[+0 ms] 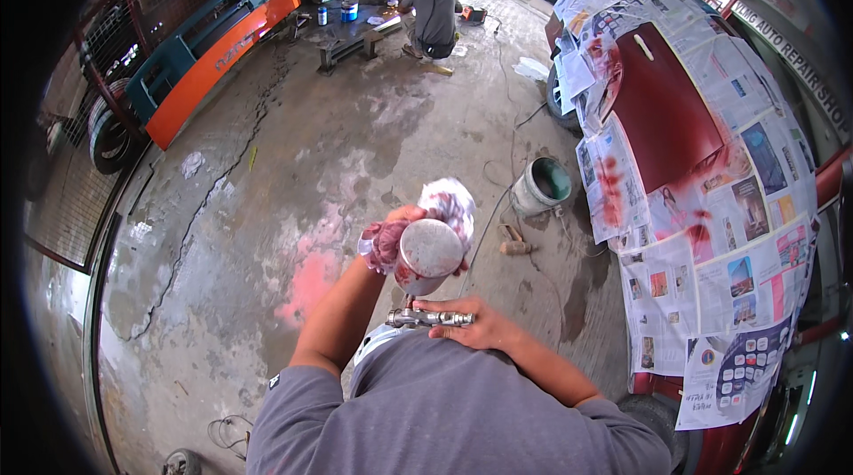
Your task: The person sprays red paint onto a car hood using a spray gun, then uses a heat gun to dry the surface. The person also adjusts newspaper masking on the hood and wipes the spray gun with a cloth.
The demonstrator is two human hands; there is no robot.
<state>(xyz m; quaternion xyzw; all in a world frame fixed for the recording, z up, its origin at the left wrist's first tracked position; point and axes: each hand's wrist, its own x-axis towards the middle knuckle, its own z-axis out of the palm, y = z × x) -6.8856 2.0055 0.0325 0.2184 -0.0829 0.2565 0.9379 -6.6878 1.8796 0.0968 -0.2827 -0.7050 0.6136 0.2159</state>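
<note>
left hand (384, 242), reddish and stained, either by paint or by a thin covering, cannot tell which: grip closed on white cloth, beside and behind the cup; part of the fingers hidden. cup (432, 248), rounded, pale, smeared dark red, flat-topped, in front of the body at the centre of the scene: probably light itself, heavier with any contents, slippery where the smears are wet; best held round the side wall. spray gun (426, 319), bare metal, knobbed, just beneath and on the near side of the cup: likely hard, stiff and top-heavy; best taken by the body, the cup steadied meanwhile. white cloth (451, 201), crumpled, pink-tinged: soft, yielding, easily bunched. right hand (484, 324): grip clasped on the right end of the spray gun. wooden-looking tool (514, 247), tan, blunt, lying on the concrete floor (364, 164), which is rough, cracked and blotched. bucket (541, 187), round, greyish, green within. panel (668, 111), smooth, dark red, curved at the edges, on newspaper sheets (662, 315), thin, overlapping, red-misted.
</note>
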